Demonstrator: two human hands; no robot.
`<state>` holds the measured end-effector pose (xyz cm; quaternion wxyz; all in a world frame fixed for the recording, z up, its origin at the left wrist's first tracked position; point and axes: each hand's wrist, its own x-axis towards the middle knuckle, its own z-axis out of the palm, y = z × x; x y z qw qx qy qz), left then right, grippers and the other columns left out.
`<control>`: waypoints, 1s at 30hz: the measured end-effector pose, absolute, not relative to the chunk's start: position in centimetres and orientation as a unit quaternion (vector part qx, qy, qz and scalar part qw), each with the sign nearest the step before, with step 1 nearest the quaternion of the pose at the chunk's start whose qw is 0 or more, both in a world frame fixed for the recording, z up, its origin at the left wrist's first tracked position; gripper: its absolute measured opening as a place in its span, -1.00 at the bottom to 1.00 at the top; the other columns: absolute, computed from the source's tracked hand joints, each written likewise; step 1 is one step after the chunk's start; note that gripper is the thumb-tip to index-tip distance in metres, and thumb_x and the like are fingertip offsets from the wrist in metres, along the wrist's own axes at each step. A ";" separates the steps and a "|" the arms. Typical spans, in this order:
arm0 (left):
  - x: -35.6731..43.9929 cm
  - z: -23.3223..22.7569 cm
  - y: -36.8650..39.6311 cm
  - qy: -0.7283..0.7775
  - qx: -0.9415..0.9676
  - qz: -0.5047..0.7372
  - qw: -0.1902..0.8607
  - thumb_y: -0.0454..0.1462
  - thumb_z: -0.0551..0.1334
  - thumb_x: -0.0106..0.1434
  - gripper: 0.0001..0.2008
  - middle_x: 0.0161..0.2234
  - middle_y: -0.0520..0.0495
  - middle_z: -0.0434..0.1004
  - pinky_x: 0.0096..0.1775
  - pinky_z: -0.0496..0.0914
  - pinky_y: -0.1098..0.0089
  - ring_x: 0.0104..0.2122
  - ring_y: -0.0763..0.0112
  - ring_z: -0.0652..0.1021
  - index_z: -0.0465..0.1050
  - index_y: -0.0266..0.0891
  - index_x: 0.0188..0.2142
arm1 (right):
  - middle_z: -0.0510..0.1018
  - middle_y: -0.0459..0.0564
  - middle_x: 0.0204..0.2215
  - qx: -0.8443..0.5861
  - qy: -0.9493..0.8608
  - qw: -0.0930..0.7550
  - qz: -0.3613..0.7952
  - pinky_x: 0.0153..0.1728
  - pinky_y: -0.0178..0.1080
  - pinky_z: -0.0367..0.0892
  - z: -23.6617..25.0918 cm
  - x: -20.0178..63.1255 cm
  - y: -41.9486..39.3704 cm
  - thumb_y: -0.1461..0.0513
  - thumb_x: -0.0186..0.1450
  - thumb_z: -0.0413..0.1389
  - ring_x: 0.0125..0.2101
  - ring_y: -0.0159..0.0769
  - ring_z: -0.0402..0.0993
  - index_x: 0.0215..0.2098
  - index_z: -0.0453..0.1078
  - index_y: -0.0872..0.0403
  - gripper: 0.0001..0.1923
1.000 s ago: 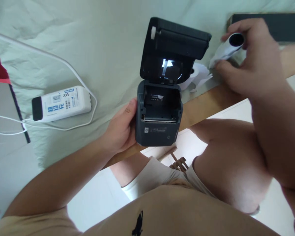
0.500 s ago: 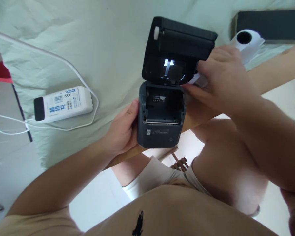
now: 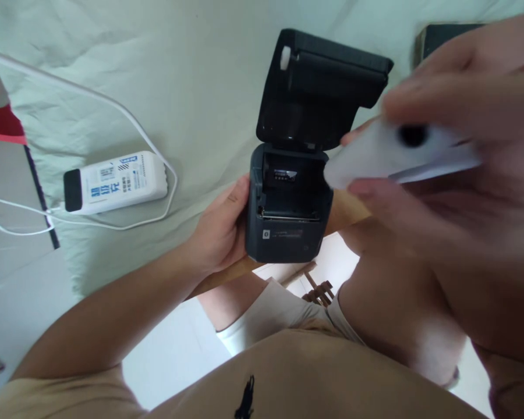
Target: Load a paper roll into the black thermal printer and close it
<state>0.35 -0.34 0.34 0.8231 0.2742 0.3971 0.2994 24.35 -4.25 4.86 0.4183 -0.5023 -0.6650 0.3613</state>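
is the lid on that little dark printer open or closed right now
Open. The printer has its lid swung up and back, baring an empty paper bay. The left hand holds its side; the right hand holds a paper roll.

White power bank (image 3: pixel 116 181): blue printed characters and small label blocks, too blurred to read. Dark printer (image 3: pixel 288 224): small white square icon on front, adjoining line of print illegible.

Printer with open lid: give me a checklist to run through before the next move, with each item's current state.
1. Printer steadied by left hand: ok.
2. Lid fully open: ok.
3. Paper bay free of a roll: ok.
4. Paper roll held in right hand: ok.
5. Roll's loose end facing the right way: cannot tell, blurred.
6. White cable away from the printer: ok.
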 end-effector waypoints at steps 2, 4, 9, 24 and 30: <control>0.5 0.3 -0.4 0.387 0.277 0.315 0.821 -0.10 0.20 0.47 -0.72 -0.17 -0.06 0.73 -0.04 0.62 0.32 -0.06 0.26 0.70 0.59 -0.23 -0.12 | 0.60 -0.23 -0.15 -0.501 -0.692 0.470 0.220 0.07 -0.12 0.56 4.9 22.6 -4.0 0.11 0.32 0.29 0.02 -0.23 0.56 -0.03 0.56 -0.27 -0.75; 0.6 0.3 -0.5 0.386 0.280 0.322 0.818 -0.11 0.21 0.46 -0.73 -0.21 -0.05 0.72 -0.01 0.61 0.32 -0.03 0.25 0.70 0.59 -0.23 -0.14 | 0.63 -0.21 0.00 -0.473 -0.735 0.464 0.144 -0.04 -0.11 0.61 4.3 21.0 -4.0 0.30 0.32 0.24 -0.07 -0.28 0.60 0.11 0.42 -0.16 -0.58; 0.4 0.2 -0.3 0.400 0.279 0.315 0.814 -0.09 0.23 0.45 -0.74 -0.28 -0.02 0.69 -0.05 0.59 0.30 -0.08 0.26 0.70 0.58 -0.20 -0.13 | 0.69 -0.22 -0.26 -0.526 -0.758 0.384 0.023 -0.25 -0.07 0.50 2.8 19.7 -4.2 0.32 0.27 0.25 -0.33 -0.27 0.64 -0.18 0.35 -0.06 -0.77; 0.0 -0.1 -0.3 0.292 0.307 0.311 0.850 -0.10 0.45 0.25 -0.70 -0.35 0.03 0.66 -0.33 0.53 0.52 -0.37 0.48 0.64 0.60 -0.23 -0.13 | 0.58 -0.15 -0.41 -0.427 -0.854 0.294 -0.041 -0.34 -0.12 0.24 2.2 20.0 -5.4 0.20 0.42 0.16 -0.37 -0.30 0.44 -0.34 0.34 -0.01 -0.84; -0.6 -0.2 -0.1 0.290 0.362 0.294 0.836 -0.27 0.55 0.12 -0.60 -0.37 0.10 0.62 -0.30 0.54 0.56 -0.41 0.55 0.62 0.54 -0.15 -0.06 | 0.64 -0.21 -0.35 -0.412 -0.852 0.322 0.006 -0.27 -0.23 0.35 1.9 19.9 -5.5 0.32 0.40 0.17 -0.37 -0.45 0.47 -0.20 0.38 -0.01 -0.91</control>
